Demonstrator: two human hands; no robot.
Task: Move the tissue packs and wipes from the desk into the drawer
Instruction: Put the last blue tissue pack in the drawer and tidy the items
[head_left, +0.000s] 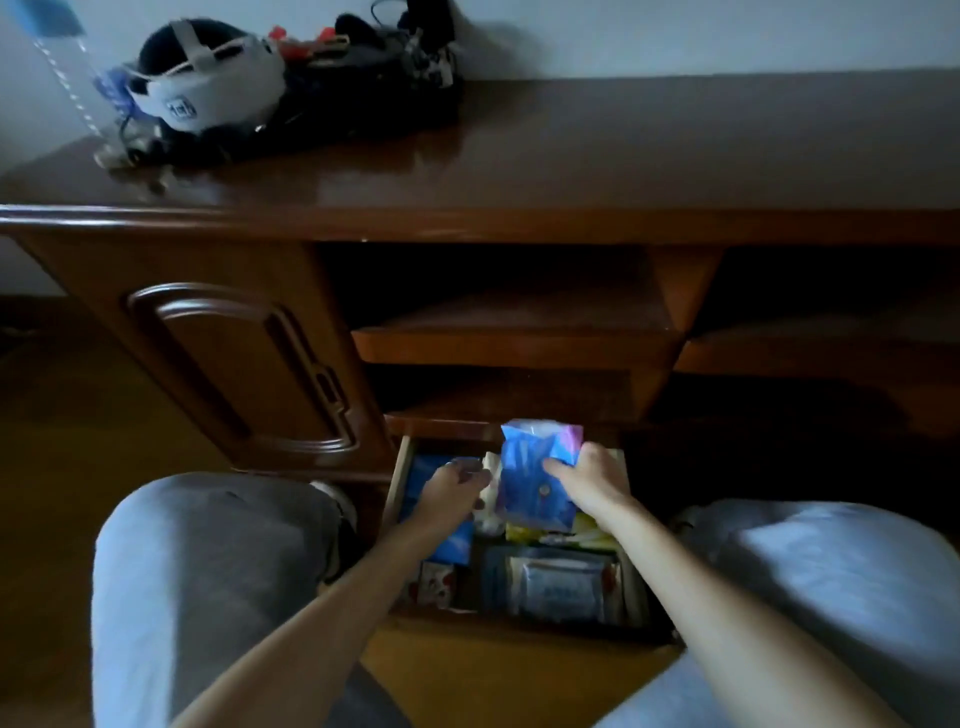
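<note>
The drawer (397, 480) stands pulled out at the 6 o'clock side of the desk (571, 171), between the person's two knees. The right hand (587, 480) pinches a blue tissue pack (530, 483) by its 3 o'clock edge, thumb on the face and fingers curled behind; the pack is tilted up, its top corner level with the drawer's far edge, its lower end just above the contents. The left hand (457, 486) reaches into the 9 o'clock half of the drawer, fingers bent down over a flat blue pack (423, 478) lying against the pale side wall; the blur is heavy there, so whether it grips or only touches I cannot tell. Nearer the front edge lies a wipes pack (563, 584), flat, with a small red-and-white packet (436, 584) at its 9 o'clock. Little bare floor shows inside the drawer; the open room is above it, under the shelf (519, 343). On the desktop at 11 o'clock sit a white headset (208, 78) and dark gear (363, 88); the rest of the top is bare wood.
</note>
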